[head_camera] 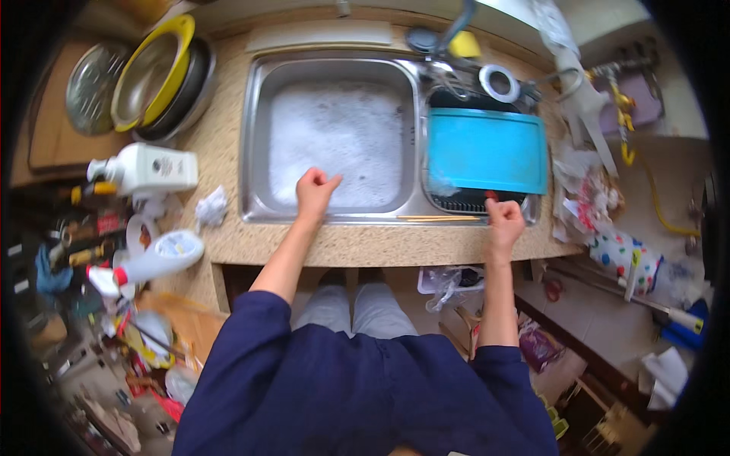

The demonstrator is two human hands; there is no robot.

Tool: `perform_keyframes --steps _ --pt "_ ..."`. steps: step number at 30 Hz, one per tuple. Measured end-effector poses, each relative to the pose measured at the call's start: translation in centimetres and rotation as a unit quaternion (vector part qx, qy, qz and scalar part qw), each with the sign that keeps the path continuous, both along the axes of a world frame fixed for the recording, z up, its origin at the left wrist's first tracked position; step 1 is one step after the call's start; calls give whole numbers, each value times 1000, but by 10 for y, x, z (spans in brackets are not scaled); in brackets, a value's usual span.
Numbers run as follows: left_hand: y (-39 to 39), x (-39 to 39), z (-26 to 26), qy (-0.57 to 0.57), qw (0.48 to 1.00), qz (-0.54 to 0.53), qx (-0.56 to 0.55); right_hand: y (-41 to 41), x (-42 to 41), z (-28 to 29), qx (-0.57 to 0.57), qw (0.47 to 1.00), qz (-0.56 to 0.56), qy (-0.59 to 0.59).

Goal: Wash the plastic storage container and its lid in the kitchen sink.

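Note:
My left hand (314, 194) is over the near part of a steel sink basin (259, 142) filled with white suds (336, 131). Its fingers are curled, the thumb points right, and nothing shows in it. My right hand (505, 223) is at the near right edge of the smaller basin, with fingers bent inward. A small red thing (491, 195) shows by its fingertips; whether the hand holds it is unclear. Just beyond, a blue rectangular board or lid (485, 151) covers most of a black rack (465, 203). A pair of chopsticks (439, 218) lies along the sink's front rim.
A faucet (456, 25) and yellow sponge (465, 44) are behind the smaller basin. Left on the speckled countertop (228, 242) stand a yellow-rimmed bowl (151, 74), a white pump bottle (159, 167), crumpled tissue (211, 206) and a spray bottle (162, 256). Plastic bags (587, 182) crowd the right.

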State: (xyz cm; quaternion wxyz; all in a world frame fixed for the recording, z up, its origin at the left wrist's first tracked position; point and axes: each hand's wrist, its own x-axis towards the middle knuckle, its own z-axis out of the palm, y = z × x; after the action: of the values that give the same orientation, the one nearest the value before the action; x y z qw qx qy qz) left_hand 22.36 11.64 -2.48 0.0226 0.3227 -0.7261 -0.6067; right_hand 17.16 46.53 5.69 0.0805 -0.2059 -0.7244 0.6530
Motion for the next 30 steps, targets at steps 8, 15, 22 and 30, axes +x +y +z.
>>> perform_keyframes --steps 8,15,22,30 --pt "-2 -15 71 105 943 -165 -268 -180 10 -10 290 877 306 230" --pt "-11 41 122 139 905 -280 -287 -205 27 0 133 906 396 69" --pt "-9 59 159 147 898 -240 -340 -238 39 86 -183 878 429 -104" --pt "-11 76 180 179 895 -229 -339 -245 49 112 -206 872 438 -72"
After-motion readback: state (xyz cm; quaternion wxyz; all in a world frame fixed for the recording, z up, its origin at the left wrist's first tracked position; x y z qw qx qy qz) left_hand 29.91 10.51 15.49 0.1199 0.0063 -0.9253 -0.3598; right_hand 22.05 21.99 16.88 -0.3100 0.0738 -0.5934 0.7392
